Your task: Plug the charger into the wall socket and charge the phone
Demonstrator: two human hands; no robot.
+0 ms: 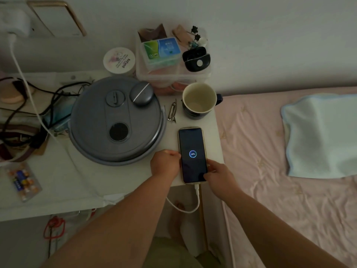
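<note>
White cable feeds the phone, both hands gripping it.

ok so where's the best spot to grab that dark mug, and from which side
Probably the handle, which sticks out from the mug toward the bed. Come in from that side; the mug stands upright, and the hair clip crowds its other side.
</note>
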